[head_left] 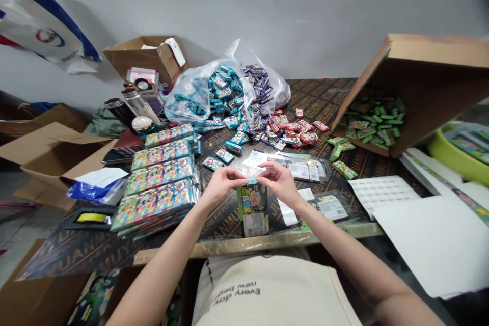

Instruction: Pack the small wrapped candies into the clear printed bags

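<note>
My left hand [223, 181] and my right hand [278, 181] both pinch the clear top edge of a small printed plastic pouch [252, 209] that stands upright near the table's front edge. The pouch shows green and colourful print and seems to have small packets inside. Just behind it lie flat empty pouches [301, 168]. To the left sit rows of filled pouches [160, 178] stacked in overlapping lines.
Loose small packets lie behind: blue ones [225, 155], purple ones [260, 125], red ones [298, 132], green ones [344, 168]. A clear bag [198, 91] holds blue packets. A tipped cardboard box [420, 86] spills green packets. White sheets [431, 234] lie right; boxes and flasks [133, 104] left.
</note>
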`<state>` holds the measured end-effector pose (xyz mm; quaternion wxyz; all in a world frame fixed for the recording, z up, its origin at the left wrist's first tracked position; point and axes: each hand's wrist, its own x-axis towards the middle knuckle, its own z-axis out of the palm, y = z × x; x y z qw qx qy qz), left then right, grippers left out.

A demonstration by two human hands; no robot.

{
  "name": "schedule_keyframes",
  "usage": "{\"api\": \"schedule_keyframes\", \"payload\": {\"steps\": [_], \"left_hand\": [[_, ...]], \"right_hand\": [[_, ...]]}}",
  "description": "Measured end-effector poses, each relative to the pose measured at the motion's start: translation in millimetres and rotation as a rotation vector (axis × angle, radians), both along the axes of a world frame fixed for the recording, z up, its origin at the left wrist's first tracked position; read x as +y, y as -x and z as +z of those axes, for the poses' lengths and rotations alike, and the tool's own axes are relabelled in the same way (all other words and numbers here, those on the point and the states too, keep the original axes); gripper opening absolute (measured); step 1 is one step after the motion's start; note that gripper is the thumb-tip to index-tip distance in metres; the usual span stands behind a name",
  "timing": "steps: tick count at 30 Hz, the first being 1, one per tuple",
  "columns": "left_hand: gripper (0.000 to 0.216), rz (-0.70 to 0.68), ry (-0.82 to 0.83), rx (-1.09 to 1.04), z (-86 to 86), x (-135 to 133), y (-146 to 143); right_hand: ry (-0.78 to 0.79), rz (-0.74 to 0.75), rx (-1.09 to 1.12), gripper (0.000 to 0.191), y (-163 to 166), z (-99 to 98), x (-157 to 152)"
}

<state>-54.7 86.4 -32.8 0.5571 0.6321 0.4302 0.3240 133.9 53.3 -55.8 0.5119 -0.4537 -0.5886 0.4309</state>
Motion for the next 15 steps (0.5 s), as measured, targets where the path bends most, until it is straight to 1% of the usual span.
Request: {"api": "schedule_keyframes", "payload": {"steps": [2, 5, 8, 10, 12, 13, 15], "left_hand": [[0.018, -0.058, -0.121, 0.089, 3.2, -1, -2], [0.015, -0.121, -0.359, 0.237, 3.9, -7, -2], [0.012, -0.142, -0.536, 0.316, 2.2, -13, 0], [0.010, -0.139, -0.584, 0.336, 1.4, -15, 0], [0.010, -0.130, -0.597, 0.346, 1.1, -16, 0], [0.011, -0.129, -0.603, 0.352, 0.9, -17, -1], [0.015, -0.125, -0.616, 0.363, 0.0, -19, -4]], "right_hand": [[-0.040, 0.004, -0.038, 0.029, -3, 0.3, -1], [-0.095, 0.017, -0.079, 0.027, -9, -2.4, -5], [-0.201, -0.031, -0.163, 0.025, -14, -7.8, -13], [-0.297, -0.096, -0.237, 0.022, -14, -11.4, -18], [-0.329, -0.146, -0.258, 0.020, -12, -13.3, -22], [-0.299, -0.158, -0.230, 0.022, -10, -13.4, -23], [-0.178, -0.155, -0.126, 0.032, -6, -12.4, -23]]}}
